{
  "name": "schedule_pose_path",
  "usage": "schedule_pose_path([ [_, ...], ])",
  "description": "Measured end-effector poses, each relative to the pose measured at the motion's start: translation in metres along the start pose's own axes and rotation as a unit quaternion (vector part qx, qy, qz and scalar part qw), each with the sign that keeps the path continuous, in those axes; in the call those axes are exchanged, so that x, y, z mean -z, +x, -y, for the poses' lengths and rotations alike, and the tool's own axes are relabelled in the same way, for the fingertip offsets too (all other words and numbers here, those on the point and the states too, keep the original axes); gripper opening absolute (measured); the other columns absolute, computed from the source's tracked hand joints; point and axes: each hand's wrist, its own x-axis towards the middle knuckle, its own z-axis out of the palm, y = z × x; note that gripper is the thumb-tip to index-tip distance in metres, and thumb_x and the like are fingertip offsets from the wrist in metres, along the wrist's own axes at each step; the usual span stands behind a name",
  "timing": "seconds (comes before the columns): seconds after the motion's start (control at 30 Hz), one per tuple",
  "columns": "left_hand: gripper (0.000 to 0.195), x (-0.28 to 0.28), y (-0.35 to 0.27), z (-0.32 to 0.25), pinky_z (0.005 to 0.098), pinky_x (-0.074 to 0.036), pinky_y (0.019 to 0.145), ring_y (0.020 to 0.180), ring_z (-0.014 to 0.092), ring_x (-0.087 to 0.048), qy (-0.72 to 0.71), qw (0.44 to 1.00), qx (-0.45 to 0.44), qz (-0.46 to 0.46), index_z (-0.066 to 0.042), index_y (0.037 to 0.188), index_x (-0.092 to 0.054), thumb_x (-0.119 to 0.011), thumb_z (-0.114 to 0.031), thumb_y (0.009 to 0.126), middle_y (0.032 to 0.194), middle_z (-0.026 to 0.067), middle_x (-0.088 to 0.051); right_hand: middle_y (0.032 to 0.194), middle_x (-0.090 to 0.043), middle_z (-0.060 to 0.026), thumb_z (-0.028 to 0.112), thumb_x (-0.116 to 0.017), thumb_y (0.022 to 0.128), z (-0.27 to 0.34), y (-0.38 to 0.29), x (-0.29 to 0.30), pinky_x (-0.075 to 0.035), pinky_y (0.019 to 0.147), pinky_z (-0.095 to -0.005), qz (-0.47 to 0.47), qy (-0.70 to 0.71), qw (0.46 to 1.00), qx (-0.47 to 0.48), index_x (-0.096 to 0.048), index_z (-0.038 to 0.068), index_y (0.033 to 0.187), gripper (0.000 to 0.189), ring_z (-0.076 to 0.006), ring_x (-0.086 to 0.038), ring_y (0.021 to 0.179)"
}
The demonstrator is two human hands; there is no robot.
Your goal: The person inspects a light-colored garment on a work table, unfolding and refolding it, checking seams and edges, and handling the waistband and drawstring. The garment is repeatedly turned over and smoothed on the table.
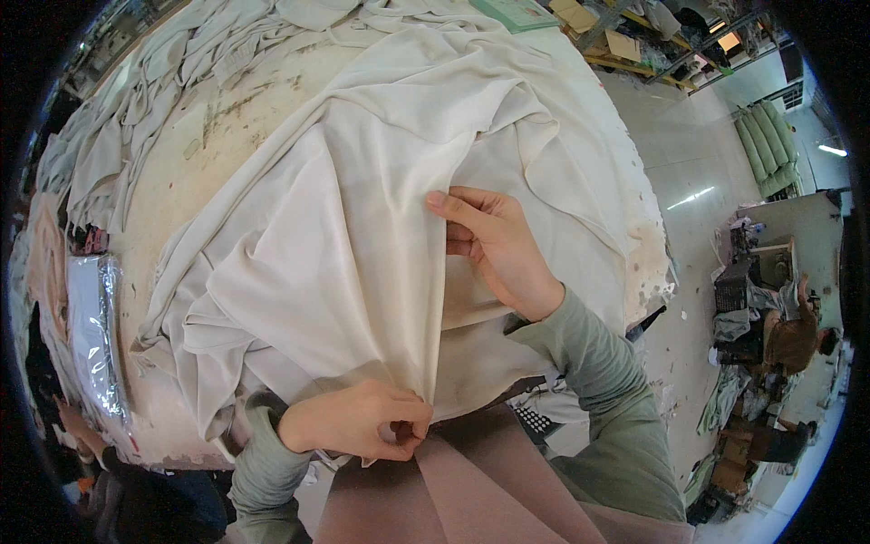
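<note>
A large piece of off-white fabric lies in loose folds over the table before me. My left hand pinches its near edge between thumb and fingers, close to my body at the table's front. Farther up, my right hand grips a straight folded edge of the same fabric, thumb on top and fingers behind. Between the two hands that edge runs nearly straight. The fingertips of my right hand are partly hidden by the cloth.
More pale garments are heaped along the worn table's far left side. A plastic-wrapped packet lies at left, a green printed packet at the far edge. One person is at lower left; others work at right, beyond the floor.
</note>
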Motion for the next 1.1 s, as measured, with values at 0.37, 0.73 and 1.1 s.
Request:
schedule_pose_path([
  [0.37, 0.013, -0.008, 0.0, 0.003, 0.033, -0.045, 0.056, 0.059, 0.022, -0.056, -0.074, 0.993, 0.034, 0.086, -0.001, 0.079, -0.053, -0.064, -0.006, 0.075, 0.066, 0.009, -0.056, 0.092, -0.068, -0.0057, 0.024, -0.064, 0.088, 0.002, 0.004, 0.005, -0.05, 0.07, -0.0251, -0.019, -0.004, 1.0, 0.007, -0.065, -0.001, 0.103, 0.029, -0.0111, -0.064, 0.074],
  [0.73, 0.013, -0.01, -0.001, 0.009, 0.0342, -0.045, 0.055, 0.06, 0.024, -0.056, -0.039, 0.988, 0.035, 0.143, -0.002, 0.083, -0.055, -0.065, -0.01, 0.078, 0.069, 0.0104, -0.055, 0.083, -0.067, -0.003, 0.021, -0.063, 0.088, -0.001, 0.008, 0.008, -0.048, 0.064, -0.024, -0.039, 0.031, 0.999, 0.016, -0.065, 0.0, 0.099, 0.023, -0.0095, -0.062, 0.069],
  [1.1, 0.015, -0.009, -0.002, 0.009, 0.0338, -0.045, 0.056, 0.06, 0.023, -0.056, -0.047, 0.981, 0.048, 0.184, -0.002, 0.083, -0.054, -0.064, -0.012, 0.078, 0.068, 0.0107, -0.056, 0.087, -0.068, -0.0012, 0.019, -0.062, 0.09, 0.004, 0.009, 0.013, -0.049, 0.07, -0.0228, -0.051, 0.03, 0.997, 0.043, -0.065, 0.004, 0.095, 0.016, -0.0076, -0.063, 0.075],
])
